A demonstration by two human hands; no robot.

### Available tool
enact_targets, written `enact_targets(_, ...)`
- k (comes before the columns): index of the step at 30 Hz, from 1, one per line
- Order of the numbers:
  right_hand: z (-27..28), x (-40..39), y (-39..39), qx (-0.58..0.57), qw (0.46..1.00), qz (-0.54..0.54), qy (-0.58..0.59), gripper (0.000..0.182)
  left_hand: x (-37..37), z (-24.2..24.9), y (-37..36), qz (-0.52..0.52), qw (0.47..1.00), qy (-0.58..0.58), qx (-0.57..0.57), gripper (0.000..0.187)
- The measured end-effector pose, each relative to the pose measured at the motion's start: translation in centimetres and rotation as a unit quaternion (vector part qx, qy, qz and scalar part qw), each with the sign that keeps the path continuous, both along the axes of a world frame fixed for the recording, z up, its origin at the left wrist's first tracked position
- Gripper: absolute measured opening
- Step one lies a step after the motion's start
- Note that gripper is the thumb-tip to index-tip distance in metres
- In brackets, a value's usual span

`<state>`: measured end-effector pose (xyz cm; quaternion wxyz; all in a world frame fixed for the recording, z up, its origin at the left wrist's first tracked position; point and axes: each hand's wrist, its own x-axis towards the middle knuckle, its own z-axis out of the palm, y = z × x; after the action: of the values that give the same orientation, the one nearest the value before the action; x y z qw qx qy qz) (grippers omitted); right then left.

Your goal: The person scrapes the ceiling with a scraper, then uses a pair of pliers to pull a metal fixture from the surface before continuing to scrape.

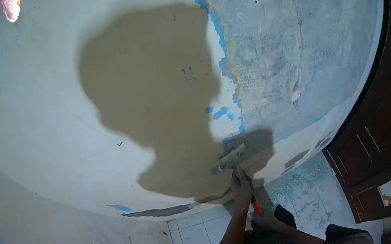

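A wide-headed scraper (232, 157) is pressed against the wall, its dusty blade tilted up to the right. My left hand (241, 188) wraps around the handle close below the head. Lower down, my right hand (265, 217) is closed around the red handle end (257, 207). Under and around the blade lies the lower edge of the bared grey plaster (263, 37), where white paint (182, 171) meets it. Blue paint remnants (224, 68) run up along that boundary. The fingers of my right hand are partly hidden.
My head's shadow (149, 78) falls across the white wall. Dark bare patches (158, 211) mark the wall's base. Debris (304, 181) covers floor tiles (194, 234) at right. A dark wooden cabinet (374, 147) stands on the right. A peeling side wall (70, 229) is at left.
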<state>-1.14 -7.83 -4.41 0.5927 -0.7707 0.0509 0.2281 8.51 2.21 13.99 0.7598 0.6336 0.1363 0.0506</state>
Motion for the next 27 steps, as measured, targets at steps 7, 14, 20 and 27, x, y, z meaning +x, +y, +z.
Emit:
enact_targets(7,2.1,0.1,0.0,0.028,1.0,0.0,-0.004,0.03,0.3,-0.2,0.1,0.016,0.999,0.013,-0.032,0.04)
enact_targets(14,2.8,0.5,1.4,-0.011,1.0,0.013,-0.018,0.031,0.6,1.4,1.0,-0.019,1.0,0.008,-0.012,0.038)
enact_targets(20,1.3,-0.7,1.4,-0.025,0.998,0.009,-0.057,0.037,0.0,-1.9,1.3,0.014,0.999,0.033,-0.04,0.043)
enact_targets(27,4.5,-0.2,1.2,-0.005,1.0,-0.002,-0.025,0.041,0.0,-1.3,1.9,0.004,1.0,-0.005,-0.027,0.041)
